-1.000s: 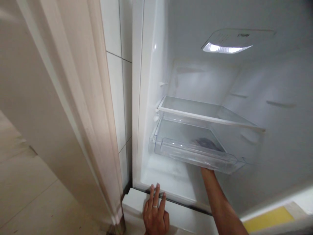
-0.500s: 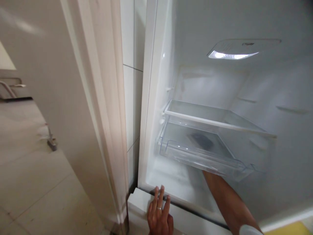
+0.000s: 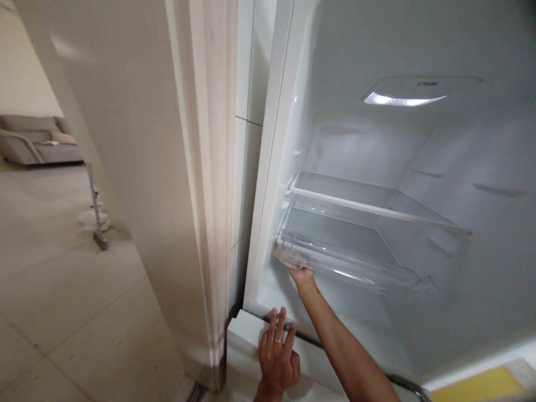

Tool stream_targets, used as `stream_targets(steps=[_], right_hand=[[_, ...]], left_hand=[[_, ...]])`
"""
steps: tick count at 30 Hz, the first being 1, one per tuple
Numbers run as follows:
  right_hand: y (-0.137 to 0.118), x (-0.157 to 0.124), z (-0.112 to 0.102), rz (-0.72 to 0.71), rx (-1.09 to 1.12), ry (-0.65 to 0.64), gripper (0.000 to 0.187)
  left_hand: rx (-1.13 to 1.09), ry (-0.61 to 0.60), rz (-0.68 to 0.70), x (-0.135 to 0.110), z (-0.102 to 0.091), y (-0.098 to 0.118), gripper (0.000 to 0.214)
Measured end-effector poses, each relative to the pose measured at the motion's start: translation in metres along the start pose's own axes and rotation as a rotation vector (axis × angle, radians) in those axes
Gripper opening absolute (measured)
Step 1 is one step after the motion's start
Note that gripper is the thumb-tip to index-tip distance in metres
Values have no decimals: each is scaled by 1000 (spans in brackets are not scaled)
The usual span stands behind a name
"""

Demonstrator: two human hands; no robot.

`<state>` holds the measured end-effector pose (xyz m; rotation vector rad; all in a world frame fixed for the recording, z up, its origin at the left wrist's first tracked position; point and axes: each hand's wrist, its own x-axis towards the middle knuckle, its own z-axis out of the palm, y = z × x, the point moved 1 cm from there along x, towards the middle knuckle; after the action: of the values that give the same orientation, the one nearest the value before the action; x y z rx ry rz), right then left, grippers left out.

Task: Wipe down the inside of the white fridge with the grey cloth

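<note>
Fridge: the open white refrigerator compartment point(image 3: 377, 50) surrounds the clear plastic drawer point(image 3: 355, 268) on all sides. Its lit ceiling lamp point(image 3: 402, 96) is above the drawer and to the right.
Side panel: a pale wooden partition point(image 3: 196, 167) stands left of the drawer, outside the fridge wall. Beige floor tiles point(image 3: 62, 290) lie farther left.
Shelf: a white-rimmed glass shelf point(image 3: 360, 195) sits level on the wall ribs just above the drawer, covering it like a lid.
Drawer: it hangs under that shelf with its front edge forward and lower than its back. It looks partly off its seat, so it seems to need support from beneath.
Ledge: a white lower front ledge point(image 3: 247, 338) runs below the drawer and in front of it.
Right hand: the right hand point(image 3: 302, 276) reaches up to the drawer's left front corner and touches its underside, probably to carry that corner. The plastic hides the fingers, so I cannot tell whether the grip is clamped.
Left hand: the ringed left hand point(image 3: 278, 357) lies flat on the ledge below the drawer. Its grip is apart and holds nothing, and the hand seems to brace the body's lean.
</note>
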<state>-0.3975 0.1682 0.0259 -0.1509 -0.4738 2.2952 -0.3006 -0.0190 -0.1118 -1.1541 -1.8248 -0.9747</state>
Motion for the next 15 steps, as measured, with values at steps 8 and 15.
stream_targets(steps=[8, 15], right_hand=[[-60, -48, -53, -137, 49, 235, 24], [-107, -132, -92, -233, -99, 431, 35]], left_hand=[[17, -1, -40, -1, 2, 2, 53], [33, -32, -67, -4, 8, 1, 48]])
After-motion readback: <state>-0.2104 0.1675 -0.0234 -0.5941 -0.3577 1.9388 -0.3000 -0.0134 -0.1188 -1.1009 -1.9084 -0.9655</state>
